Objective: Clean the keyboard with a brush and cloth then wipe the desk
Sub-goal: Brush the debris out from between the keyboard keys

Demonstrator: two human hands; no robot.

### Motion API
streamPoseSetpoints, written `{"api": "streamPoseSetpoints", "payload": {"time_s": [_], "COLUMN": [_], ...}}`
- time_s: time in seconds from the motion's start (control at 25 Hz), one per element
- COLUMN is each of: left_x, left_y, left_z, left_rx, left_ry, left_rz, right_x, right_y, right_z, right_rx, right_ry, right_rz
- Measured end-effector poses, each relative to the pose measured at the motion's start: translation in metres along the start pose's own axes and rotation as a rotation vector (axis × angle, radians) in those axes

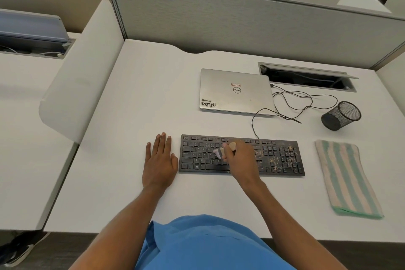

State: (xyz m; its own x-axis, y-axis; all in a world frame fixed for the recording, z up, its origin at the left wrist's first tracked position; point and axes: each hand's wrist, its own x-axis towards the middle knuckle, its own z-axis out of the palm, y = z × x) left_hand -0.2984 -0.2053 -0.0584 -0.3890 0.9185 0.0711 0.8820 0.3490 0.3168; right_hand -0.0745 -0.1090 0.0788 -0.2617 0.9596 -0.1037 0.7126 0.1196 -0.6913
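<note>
Keyboard (pixel 241 155) lies on desk (pixel 142 105) before person, crumbs thick on right keys. Right hand (pixel 242 158) grips brush (pixel 221 152) over middle keys. Left hand (pixel 161 160) flat on desk, released. Risk: hard sweeps flick crumbs onto striped cloth (pixel 347 178) or laptop (pixel 235 92).

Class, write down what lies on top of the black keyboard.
Pale crumbs speckle the right end of the keyboard. The right hand holds a small brush over the middle keys. The keys beneath that hand are hidden.
</note>
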Motion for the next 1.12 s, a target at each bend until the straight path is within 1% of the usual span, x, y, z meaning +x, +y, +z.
{"api": "streamPoseSetpoints", "payload": {"time_s": [0.08, 0.36, 0.4, 0.52, 0.56, 0.64, 0.72, 0.8, 0.96, 1.12], "left_x": [0.0, -0.001, -0.001, 0.0, 0.0, 0.0, 0.0, 0.0, 0.0, 0.0], "left_y": [0.0, 0.0, 0.0, 0.0, -0.001, -0.001, -0.001, -0.001, -0.001, 0.0], "left_z": [0.001, 0.0, 0.0, 0.002, 0.002, 0.002, 0.002, 0.002, 0.001, 0.001], "left_rx": [-0.005, -0.009, -0.014, -0.016, -0.014, -0.014, -0.01, -0.009, -0.013, -0.005], "left_ry": [-0.001, -0.002, 0.0, 0.001, 0.001, 0.001, -0.001, -0.007, -0.009, -0.011], "left_rz": [0.003, 0.001, 0.0, 0.004, 0.004, 0.005, 0.004, 0.004, 0.004, 0.001], "right_x": [0.0, -0.01, -0.009, -0.009, -0.01, -0.016, -0.02, -0.02, -0.019, -0.025], "right_y": [0.008, 0.002, 0.003, -0.001, -0.002, -0.001, 0.004, 0.004, -0.01, -0.002], "right_z": [-0.004, -0.009, -0.011, -0.017, -0.016, -0.01, -0.007, -0.011, -0.008, 0.01], "right_rx": [-0.048, -0.098, -0.063, -0.012, 0.008, 0.034, -0.02, -0.025, 0.072, 0.021], "right_ry": [-0.025, -0.077, -0.06, 0.062, 0.073, 0.036, 0.006, -0.022, 0.052, 0.024], "right_rz": [0.029, 0.053, 0.055, 0.023, 0.014, 0.008, 0.022, 0.029, -0.042, -0.05]}}
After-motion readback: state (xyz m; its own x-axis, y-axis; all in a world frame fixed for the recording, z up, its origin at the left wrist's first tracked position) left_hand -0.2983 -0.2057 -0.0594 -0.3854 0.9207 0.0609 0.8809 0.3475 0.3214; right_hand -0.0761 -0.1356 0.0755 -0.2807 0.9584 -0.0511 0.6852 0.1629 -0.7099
